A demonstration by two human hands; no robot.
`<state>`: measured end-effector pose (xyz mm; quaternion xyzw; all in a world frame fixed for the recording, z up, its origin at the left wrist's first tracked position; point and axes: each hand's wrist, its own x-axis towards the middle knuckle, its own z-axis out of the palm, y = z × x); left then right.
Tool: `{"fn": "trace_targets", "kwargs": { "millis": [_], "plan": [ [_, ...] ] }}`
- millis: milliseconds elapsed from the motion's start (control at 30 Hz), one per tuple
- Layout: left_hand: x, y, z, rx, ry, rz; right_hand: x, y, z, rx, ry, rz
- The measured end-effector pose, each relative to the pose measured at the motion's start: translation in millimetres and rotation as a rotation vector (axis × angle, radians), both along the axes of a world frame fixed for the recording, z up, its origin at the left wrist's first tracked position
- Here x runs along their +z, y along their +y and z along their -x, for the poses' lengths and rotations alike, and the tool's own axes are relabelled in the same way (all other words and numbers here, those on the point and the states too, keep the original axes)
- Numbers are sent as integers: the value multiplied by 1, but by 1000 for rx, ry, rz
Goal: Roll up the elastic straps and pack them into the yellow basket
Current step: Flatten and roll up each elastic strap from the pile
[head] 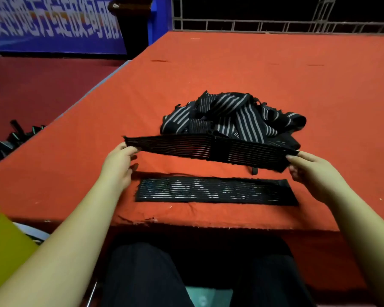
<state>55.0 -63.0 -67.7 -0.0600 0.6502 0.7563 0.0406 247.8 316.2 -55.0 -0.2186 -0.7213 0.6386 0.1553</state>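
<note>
The black ribbed elastic strap with thin pale lines (208, 149) hung stretched in the air between both hands, above the red cloth-covered table (275, 74), its long axis running left to right across the person, the right end a little lower and nearer. The left hand (118, 165) pinched the left end between thumb and curled fingers, and the right hand (308, 171) pinched the right end the same way. It looked light, soft and stretchy, sagging little only because it was pulled taut (let go, it would likely flop and spring back), so the ends seemed the sensible places to hold, and a roll would probably start best from one short end. A second flat black strap (215, 191) lay on the table just below, also lengthways left to right. Behind sat a tangled heap of black straps with white stripes (235, 116). The yellow plastic basket (2, 235) showed at the lower left, well apart.
</note>
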Motion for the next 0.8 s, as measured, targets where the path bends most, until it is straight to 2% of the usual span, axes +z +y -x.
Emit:
{"fn": "trace_targets", "kwargs": {
  "millis": [167,233,333,467,567,667,800],
  "plan": [
    [-19,-16,-11,-114,340,423,-13,3,-19,58,24,-37],
    [-23,-23,-14,-174,358,512,-19,1,-24,11,10,-101],
    [-29,-28,-16,-216,234,411,-26,-6,-28,-155,-50,-136],
    [-34,-33,-23,-282,199,244,-32,-13,-30,-131,-37,-236],
    [-39,-34,-23,-331,166,64,-37,-11,-28,-134,-116,-279],
    [-44,-32,-25,-271,155,125,-44,-8,-27,-190,-198,-373],
    [-51,-30,-26,-291,199,240,-46,-11,-24,-248,-307,-479]
  ]
}}
